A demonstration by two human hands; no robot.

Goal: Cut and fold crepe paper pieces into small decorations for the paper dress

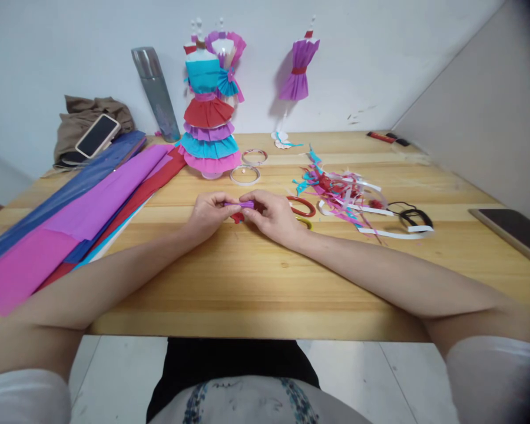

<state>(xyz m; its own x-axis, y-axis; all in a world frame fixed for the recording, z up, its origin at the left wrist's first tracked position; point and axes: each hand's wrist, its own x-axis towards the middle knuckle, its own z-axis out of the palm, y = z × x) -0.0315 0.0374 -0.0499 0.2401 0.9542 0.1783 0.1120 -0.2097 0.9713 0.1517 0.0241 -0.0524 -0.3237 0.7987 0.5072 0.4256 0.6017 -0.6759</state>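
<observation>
My left hand and my right hand meet above the middle of the table, fingertips closed in pinches. Between them is a small gathered piece of purple crepe paper, held by both. A bit of red paper shows just beneath it; whether it is attached I cannot tell. Right beside my right hand lie scissors with a red handle loop and a yellow-green loop, their blades hidden by the hand. Behind my hands stand two rolls of tape, lying flat.
Crepe paper sheets cover the left side. Several dress forms in paper dresses stand by the wall, with another farther right. A tumbler, phone, paper scraps, black cord and dark tablet-like object surround the workspace.
</observation>
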